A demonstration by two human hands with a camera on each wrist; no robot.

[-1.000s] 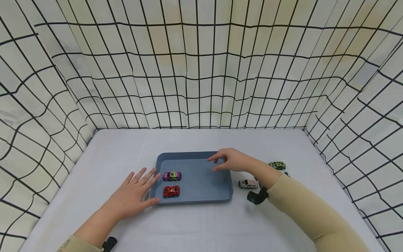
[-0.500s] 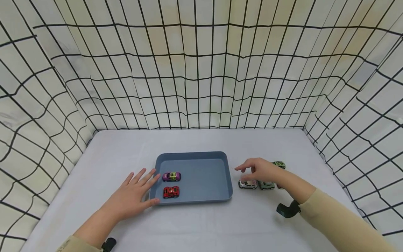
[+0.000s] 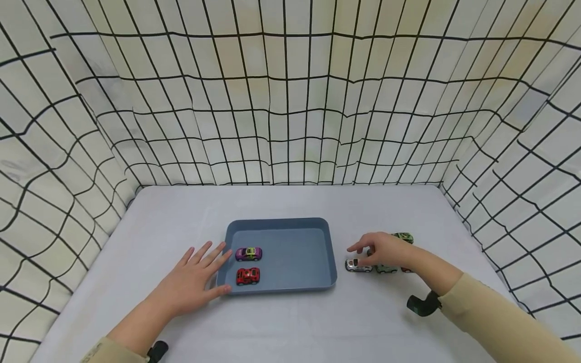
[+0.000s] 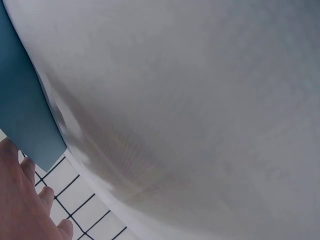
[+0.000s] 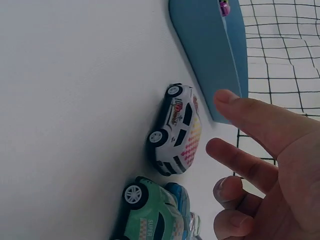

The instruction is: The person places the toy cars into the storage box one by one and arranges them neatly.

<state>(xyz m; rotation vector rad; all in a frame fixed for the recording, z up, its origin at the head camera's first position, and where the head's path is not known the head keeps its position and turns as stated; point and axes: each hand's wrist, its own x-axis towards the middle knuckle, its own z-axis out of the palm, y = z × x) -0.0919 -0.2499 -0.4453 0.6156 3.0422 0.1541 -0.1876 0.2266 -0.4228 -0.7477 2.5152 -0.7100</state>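
Note:
My left hand (image 3: 190, 283) lies with fingers spread, fingertips and thumb right at the left rim of a blue tray (image 3: 295, 257). In that tray sit a purple toy car (image 3: 248, 254) and, nearer me, a red toy car (image 3: 247, 276). My right hand (image 3: 386, 249) hovers over toy cars right of the tray, holding nothing. In the right wrist view its thumb and index finger stand apart, close to a white toy car (image 5: 180, 131) with a red and yellow checkered roof. A pale green toy car (image 5: 155, 212) stands just beside that one.
Beyond my right hand shows a green patterned toy car (image 3: 404, 237). A blue toy car (image 5: 179, 196) is partly hidden behind the pale green one. White cloth covers the table (image 3: 290, 322), and black-gridded walls (image 3: 290, 101) enclose its back and sides.
My right hand has moved from over the tray's right end rightward, then down to the white toy car. The left hand and the cars in the tray have stayed put.

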